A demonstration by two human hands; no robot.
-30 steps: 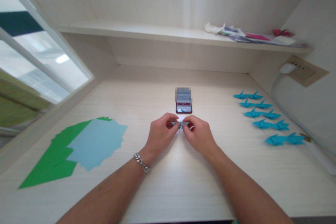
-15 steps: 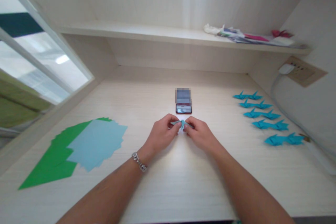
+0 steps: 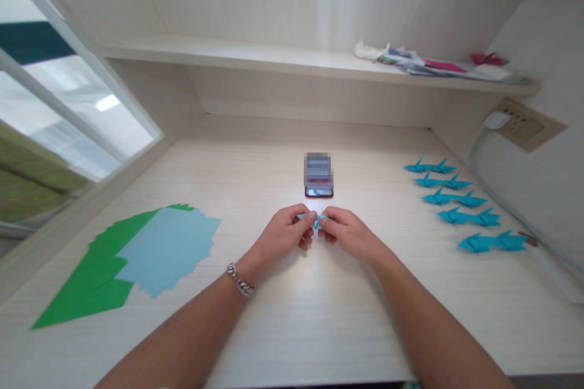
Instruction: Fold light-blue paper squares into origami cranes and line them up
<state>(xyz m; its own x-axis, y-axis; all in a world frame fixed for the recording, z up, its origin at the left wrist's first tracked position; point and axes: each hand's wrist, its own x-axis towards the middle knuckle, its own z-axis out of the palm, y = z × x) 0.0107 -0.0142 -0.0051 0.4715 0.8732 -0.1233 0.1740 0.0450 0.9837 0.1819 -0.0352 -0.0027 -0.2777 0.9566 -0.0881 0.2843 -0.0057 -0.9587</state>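
Note:
Both of my hands meet at the middle of the pale wooden desk [image 3: 292, 316] and pinch one small folded teal paper piece [image 3: 314, 220]. My left hand [image 3: 283, 236], with a metal bracelet at the wrist, grips its left end with curled fingers. My right hand [image 3: 350, 234] grips its right end, fingers closed. Most of the paper is hidden between the fingertips. A phone [image 3: 318, 175] lies flat on the desk just beyond my hands.
A stack of light blue sheets [image 3: 171, 246] lies over green sheets [image 3: 91, 279] at the left. Several finished teal origami pieces [image 3: 456, 199] sit in a row at the right. A shelf [image 3: 274, 58] holds papers; a wall socket [image 3: 524, 124] with cable is at right.
My hands have drawn slightly closer to me and turned, the fingers curling more tightly round the teal paper. The rest of the desk is unchanged.

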